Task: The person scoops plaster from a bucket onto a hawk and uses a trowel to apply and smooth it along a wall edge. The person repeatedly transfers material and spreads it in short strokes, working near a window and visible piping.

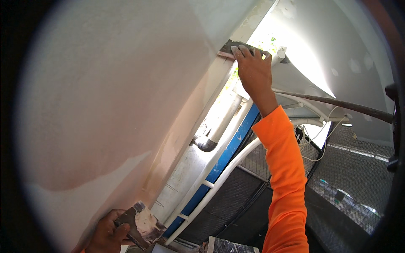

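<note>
Carrier: dark plate [130, 219] | directly on it: pale paste [146, 222], unevenly spread

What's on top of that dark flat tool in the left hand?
A smear of pale paste lies on the tool. The left hand hides part of it; the underside and the surface beneath the paste can't be seen.

A vivid orange sleeve [284, 181] stands out against an off-white wall [84, 76] washed with dusty pink patches. The upper scraper [233, 47] is near-black with a pinkish edge; the lower scraper [134, 228], dark brown-grey, carries cream putty [146, 222]. Beyond, a blue beam [230, 152] flecked with white runs beside a white rail [236, 159], a pale grey pipe [226, 119] ends in a dark elbow [206, 144], and grey-black mesh [354, 156] shows a fine crisscross pattern.
</note>
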